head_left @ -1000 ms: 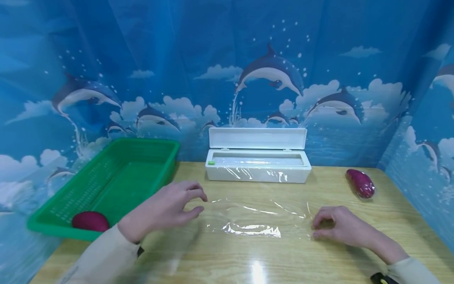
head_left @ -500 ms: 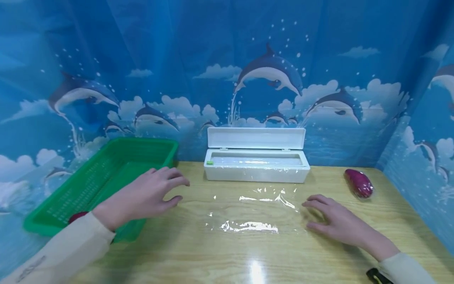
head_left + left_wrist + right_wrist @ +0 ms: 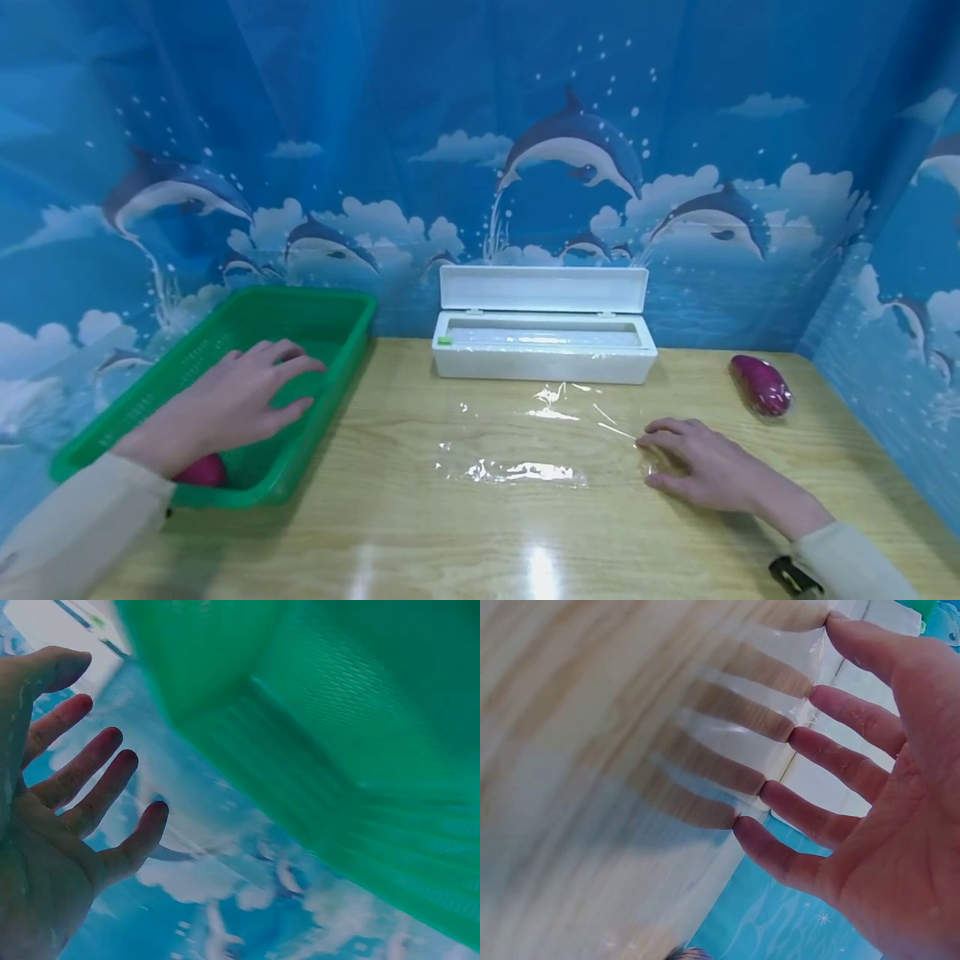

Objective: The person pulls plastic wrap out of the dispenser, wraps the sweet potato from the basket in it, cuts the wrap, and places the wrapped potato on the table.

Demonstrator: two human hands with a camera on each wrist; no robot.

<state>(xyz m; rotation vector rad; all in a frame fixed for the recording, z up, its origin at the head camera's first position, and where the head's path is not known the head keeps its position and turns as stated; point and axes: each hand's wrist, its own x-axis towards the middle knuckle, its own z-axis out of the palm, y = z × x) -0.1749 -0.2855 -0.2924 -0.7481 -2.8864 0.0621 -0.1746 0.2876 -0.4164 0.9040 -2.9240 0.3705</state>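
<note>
Head view first: the left hand hangs over the green basket, its fingers spread and loosely bent; the left wrist view shows the palm, with the basket's green side blurred. At the basket's near end, partly hidden by the left wrist, lies a smooth purple thing. Across from it, the right hand has relaxed, spread fingers, their tips down at the right edge of the clear film, which lies shiny on the wooden table. Behind the film stands a white box, lid up, near the blue dolphin curtain. A wrapped purple lump lies right of the box.
</note>
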